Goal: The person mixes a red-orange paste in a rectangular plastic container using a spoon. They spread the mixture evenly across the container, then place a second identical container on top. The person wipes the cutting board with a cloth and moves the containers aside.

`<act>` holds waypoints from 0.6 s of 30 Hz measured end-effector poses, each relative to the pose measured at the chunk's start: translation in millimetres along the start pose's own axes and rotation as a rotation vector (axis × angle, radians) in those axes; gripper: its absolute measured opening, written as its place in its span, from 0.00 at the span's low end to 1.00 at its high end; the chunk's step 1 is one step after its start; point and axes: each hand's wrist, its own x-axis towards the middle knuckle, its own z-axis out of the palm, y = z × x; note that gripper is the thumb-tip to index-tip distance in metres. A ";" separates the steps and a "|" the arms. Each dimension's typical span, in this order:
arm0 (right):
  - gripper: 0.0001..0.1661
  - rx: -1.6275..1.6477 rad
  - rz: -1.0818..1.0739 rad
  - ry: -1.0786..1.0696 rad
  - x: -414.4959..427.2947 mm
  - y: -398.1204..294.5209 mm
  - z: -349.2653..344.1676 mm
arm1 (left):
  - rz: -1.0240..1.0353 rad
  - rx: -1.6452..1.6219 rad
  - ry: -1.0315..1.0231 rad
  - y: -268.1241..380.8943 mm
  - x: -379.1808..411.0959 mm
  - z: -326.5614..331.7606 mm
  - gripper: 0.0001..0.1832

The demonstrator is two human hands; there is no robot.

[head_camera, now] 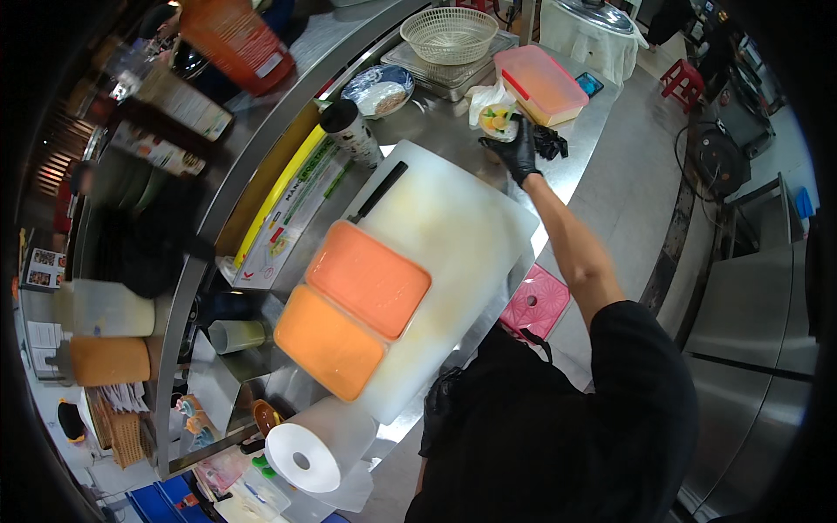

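Note:
My right hand [518,149], in a black glove, reaches out to the far end of the steel counter. It grips a clear cup [498,121] with yellow and orange pieces and green leaves showing at its top. My left hand [441,395], also black-gloved, hangs by my body at the near counter edge, partly hidden, and its fingers cannot be made out. A white cutting board [451,209] lies before me. On it rest a tub of salmon-pink contents [369,278] and a tub of orange contents [330,341], side by side. A black-handled knife [382,189] lies beyond them.
A lidded pink-orange container [541,82], crumpled black gloves [550,142] and a phone [589,84] sit around the cup. Along the shelf side stand a patterned tumbler [353,134], a blue-white bowl [379,91] and a wrap box [294,209]. A plastic roll [320,444] lies nearer.

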 end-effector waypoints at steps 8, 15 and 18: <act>0.40 0.109 0.016 -0.053 13.5 -10.2 88.8 | -0.041 0.000 0.075 27.6 35.2 35.8 0.22; 0.41 0.004 -0.191 0.059 37.7 18.9 131.4 | -0.056 -0.020 0.156 38.0 56.7 44.2 0.22; 0.37 -0.128 -0.163 0.252 63.5 55.4 110.5 | -0.063 -0.041 0.203 41.7 59.5 44.1 0.22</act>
